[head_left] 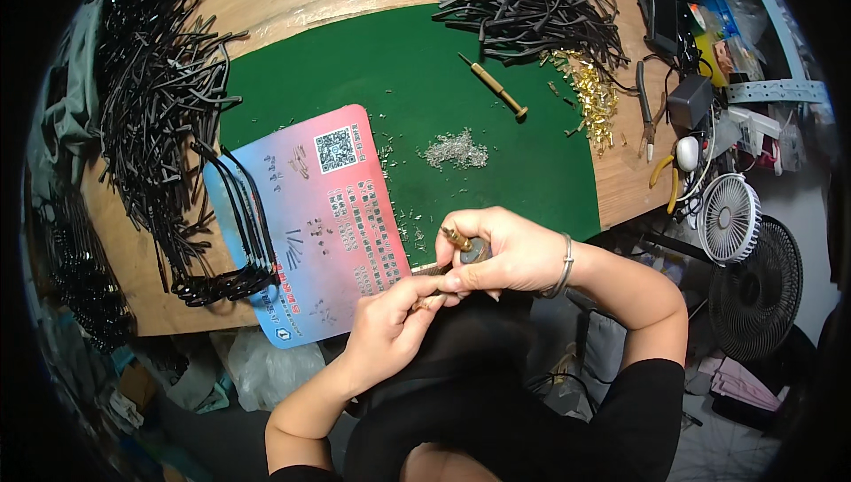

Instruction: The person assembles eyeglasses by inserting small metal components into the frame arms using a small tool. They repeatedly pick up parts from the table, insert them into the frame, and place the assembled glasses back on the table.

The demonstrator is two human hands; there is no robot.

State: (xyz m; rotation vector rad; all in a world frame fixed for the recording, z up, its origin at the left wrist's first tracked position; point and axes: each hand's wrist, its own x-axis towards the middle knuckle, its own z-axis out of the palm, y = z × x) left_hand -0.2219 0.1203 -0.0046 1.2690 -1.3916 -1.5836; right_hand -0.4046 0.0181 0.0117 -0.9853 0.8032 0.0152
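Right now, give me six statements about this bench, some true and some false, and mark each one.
1. The right hand holds a brass-tipped tool. True.
2. The bracelet is on the left wrist. False: it is on the right wrist.
3. Small silver-coloured pieces lie heaped on the green mat. True.
4. The loose brass-coloured hand tool lies on the red-and-blue sheet. False: it lies on the green mat.
5. A heap of thin black pieces overlaps the far edge of the green mat. True.
6. The left hand is far from the right hand. False: their fingers come together.
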